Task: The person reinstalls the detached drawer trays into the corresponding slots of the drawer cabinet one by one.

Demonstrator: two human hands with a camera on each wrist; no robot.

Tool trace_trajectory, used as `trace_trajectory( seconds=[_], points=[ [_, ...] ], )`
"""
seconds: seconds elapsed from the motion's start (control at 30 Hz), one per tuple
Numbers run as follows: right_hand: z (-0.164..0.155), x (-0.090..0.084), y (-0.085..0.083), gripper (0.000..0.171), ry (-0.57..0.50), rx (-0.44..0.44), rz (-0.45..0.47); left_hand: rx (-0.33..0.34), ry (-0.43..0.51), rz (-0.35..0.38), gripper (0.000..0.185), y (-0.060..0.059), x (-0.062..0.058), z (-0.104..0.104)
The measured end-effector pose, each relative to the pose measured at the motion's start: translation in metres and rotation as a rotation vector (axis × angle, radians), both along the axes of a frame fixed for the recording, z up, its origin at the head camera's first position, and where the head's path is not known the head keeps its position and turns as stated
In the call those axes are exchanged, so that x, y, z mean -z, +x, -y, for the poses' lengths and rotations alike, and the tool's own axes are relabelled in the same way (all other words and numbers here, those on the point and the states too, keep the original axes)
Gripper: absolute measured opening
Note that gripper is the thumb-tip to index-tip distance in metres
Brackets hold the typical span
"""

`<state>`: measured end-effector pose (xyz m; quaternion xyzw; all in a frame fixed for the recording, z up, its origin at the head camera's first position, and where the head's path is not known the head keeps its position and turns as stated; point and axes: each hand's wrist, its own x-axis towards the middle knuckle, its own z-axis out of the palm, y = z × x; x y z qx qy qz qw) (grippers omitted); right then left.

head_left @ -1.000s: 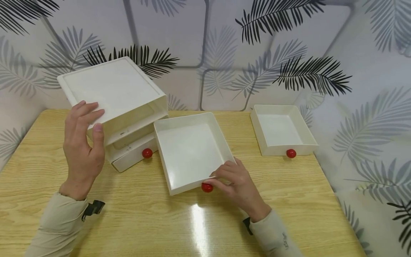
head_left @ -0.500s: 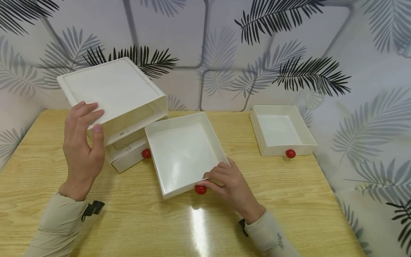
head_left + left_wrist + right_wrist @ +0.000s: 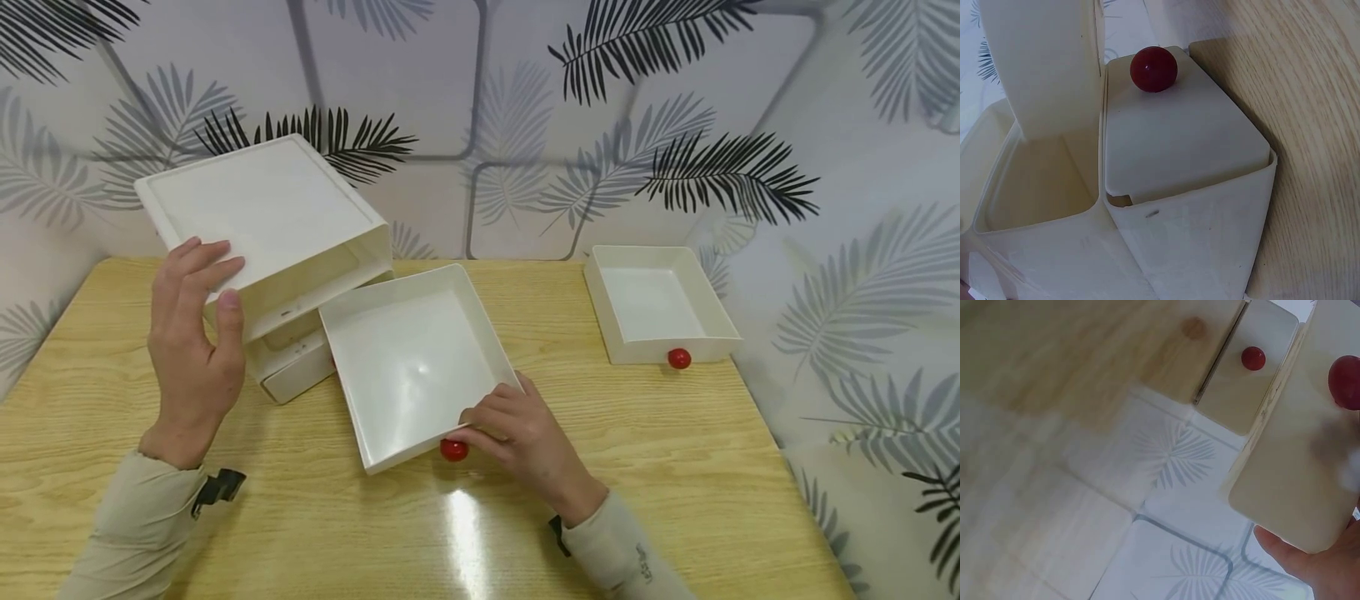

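A white cabinet (image 3: 262,208) stands at the left with open slots in front. Its lowest slot holds a small drawer (image 3: 1185,131) with a red knob (image 3: 1154,69), mostly covered in the head view. My left hand (image 3: 191,350) rests on the cabinet's front left corner, fingers on the top and thumb at the front edge. My right hand (image 3: 525,433) pinches the front right corner of a larger white drawer (image 3: 412,367). That drawer has a red knob (image 3: 453,450) and its back left corner overlaps the cabinet front. Nothing shows inside it.
Another white drawer (image 3: 652,308) with a red knob (image 3: 679,358) sits on the wooden table (image 3: 300,533) at the right, near its edge. A leaf-patterned wall (image 3: 525,125) rises behind the table.
My right hand and the larger drawer have moved left toward the cabinet, and the drawer now hides most of the lower drawer's knob. The left hand and the cabinet have stayed put.
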<state>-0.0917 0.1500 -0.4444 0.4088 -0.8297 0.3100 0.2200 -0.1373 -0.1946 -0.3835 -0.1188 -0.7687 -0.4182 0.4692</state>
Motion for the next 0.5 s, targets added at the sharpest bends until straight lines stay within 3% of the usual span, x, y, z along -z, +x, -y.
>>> trace_trajectory(
  seconds=[0.5],
  points=[
    [0.016, 0.003, 0.004, 0.008, -0.002, -0.055, -0.035, 0.001, 0.003, 0.002, 0.04, 0.0, -0.001, 0.0]
  ],
)
